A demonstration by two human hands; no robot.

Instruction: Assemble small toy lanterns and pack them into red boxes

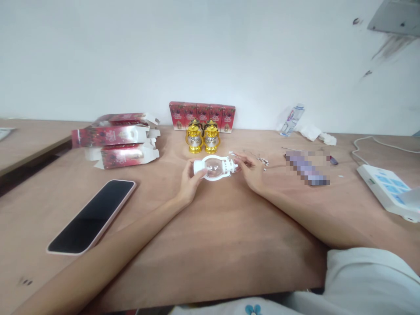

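A white miniature lantern (215, 168) with a clear globe lies sideways above the table, its base toward the left. My left hand (190, 181) is closed around that base, thumb across the globe's edge. At the lantern's top end is my right hand (251, 170), its fingers pinched together by the cap; whatever they hold is too small to make out. Just beyond stand two gold lanterns (194, 139), with darker ones partly hidden behind them. Several tiny pale pieces (264, 162) are scattered right of my right hand.
Red printed boxes (203, 114) stand against the wall. Opened red cartons (124, 135) lie at left, behind a phone (93, 216). To the right are a clear packet (292, 120), crumpled tissue (310, 132), a blurred-out item (306, 168) and a white power strip (389, 190) with a cable.
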